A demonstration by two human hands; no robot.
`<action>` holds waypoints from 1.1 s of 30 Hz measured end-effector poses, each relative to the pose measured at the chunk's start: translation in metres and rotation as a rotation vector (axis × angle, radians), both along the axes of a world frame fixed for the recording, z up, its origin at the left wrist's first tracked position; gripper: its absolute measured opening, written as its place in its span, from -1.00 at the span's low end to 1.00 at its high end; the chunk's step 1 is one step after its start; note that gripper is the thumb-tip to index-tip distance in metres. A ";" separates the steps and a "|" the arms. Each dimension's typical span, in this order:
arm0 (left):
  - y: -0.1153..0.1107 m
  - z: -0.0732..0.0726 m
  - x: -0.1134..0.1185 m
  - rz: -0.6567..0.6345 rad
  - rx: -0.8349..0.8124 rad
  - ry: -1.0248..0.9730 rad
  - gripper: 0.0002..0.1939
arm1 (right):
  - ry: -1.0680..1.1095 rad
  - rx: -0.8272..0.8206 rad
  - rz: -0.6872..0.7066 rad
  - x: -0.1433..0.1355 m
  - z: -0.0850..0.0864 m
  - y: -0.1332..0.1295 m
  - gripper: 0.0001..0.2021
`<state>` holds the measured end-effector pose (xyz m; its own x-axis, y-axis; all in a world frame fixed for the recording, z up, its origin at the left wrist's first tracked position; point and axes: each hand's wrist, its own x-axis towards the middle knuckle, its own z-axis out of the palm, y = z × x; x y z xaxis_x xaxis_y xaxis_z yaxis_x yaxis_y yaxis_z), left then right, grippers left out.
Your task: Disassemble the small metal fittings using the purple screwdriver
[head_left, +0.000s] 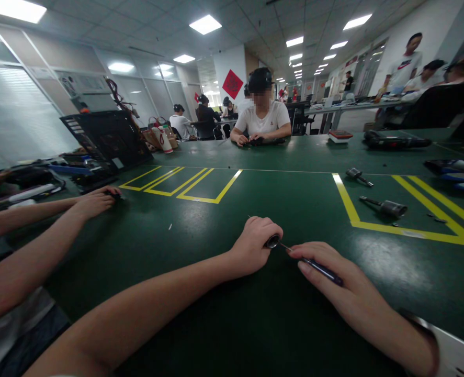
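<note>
My left hand is wrapped round a dark metal cylinder, whose round open end faces right. Most of the cylinder is hidden by the fingers. In my right hand lies a slim screwdriver with a dark, shiny handle, gripped between thumb and fingers. Its thin shaft points left to the cylinder's open end; whether the tip is inside or just at the rim I cannot tell. Both hands are low over the green table.
Inside yellow tape at right lie two metal parts with shafts and several small pieces. Another person's hands work at left. Across the table sits a person; a red-and-white box stands nearby.
</note>
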<state>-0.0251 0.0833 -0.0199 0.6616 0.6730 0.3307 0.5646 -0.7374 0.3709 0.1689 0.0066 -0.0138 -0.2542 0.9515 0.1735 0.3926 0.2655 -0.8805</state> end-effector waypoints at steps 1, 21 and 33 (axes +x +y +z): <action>0.000 0.000 0.000 -0.003 -0.006 -0.022 -0.78 | 0.019 -0.060 -0.002 0.001 0.002 0.001 -0.75; 0.004 -0.005 -0.001 0.014 0.000 -0.069 -0.82 | -0.073 0.212 0.000 -0.002 -0.006 -0.005 -0.76; 0.003 -0.001 -0.001 -0.012 -0.050 -0.056 -0.85 | 0.110 -0.223 -0.047 0.004 0.009 0.001 -0.71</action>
<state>-0.0262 0.0863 -0.0210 0.6513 0.6817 0.3333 0.5331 -0.7237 0.4383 0.1728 0.0076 -0.0051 -0.1995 0.9797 -0.0184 0.2987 0.0430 -0.9534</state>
